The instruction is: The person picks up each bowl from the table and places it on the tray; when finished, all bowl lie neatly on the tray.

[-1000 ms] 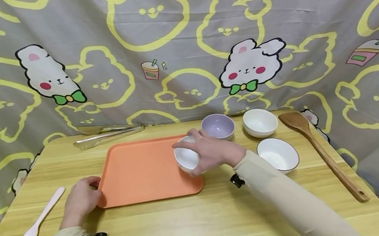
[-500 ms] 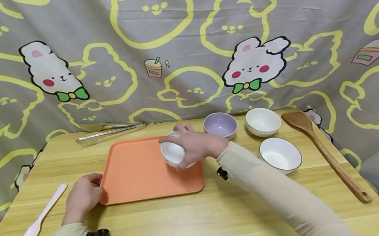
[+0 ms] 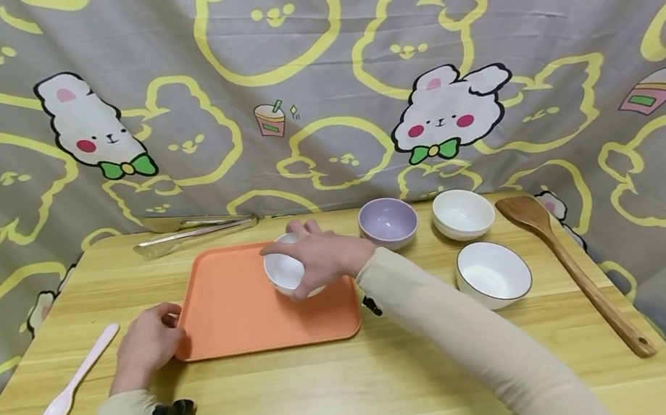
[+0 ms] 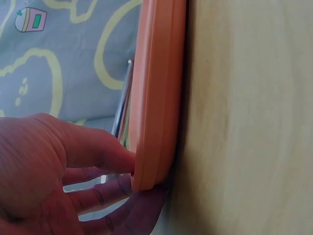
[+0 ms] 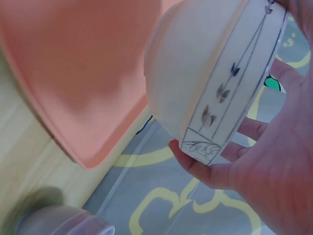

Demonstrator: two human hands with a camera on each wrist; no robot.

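Note:
A white bowl [image 3: 284, 271] is held by its rim in my right hand [image 3: 323, 259], over the right half of the orange tray [image 3: 225, 313]. The right wrist view shows a leaf pattern and dark lines on the bowl's [image 5: 195, 88] outside; a gap separates it from the tray [image 5: 88, 68] below. At the tray's near left corner, my left hand [image 3: 147, 345] grips the edge. Up close in the left wrist view, the thumb of that hand [image 4: 73, 166] lies on the rim of the tray [image 4: 159, 103], with other fingers at its underside.
Right of the tray stand a purple bowl [image 3: 388, 222], a white bowl [image 3: 463, 213] and a dark-rimmed white bowl [image 3: 494, 271]. A wooden spatula [image 3: 571, 270] lies at the far right. Metal tongs [image 3: 198, 230] lie behind the tray, a pink spoon [image 3: 74, 383] at the left.
My right hand has carried the white bowl leftward, from the tray's right edge further over the tray. The left hand stays at the tray's corner. The view has shifted slightly.

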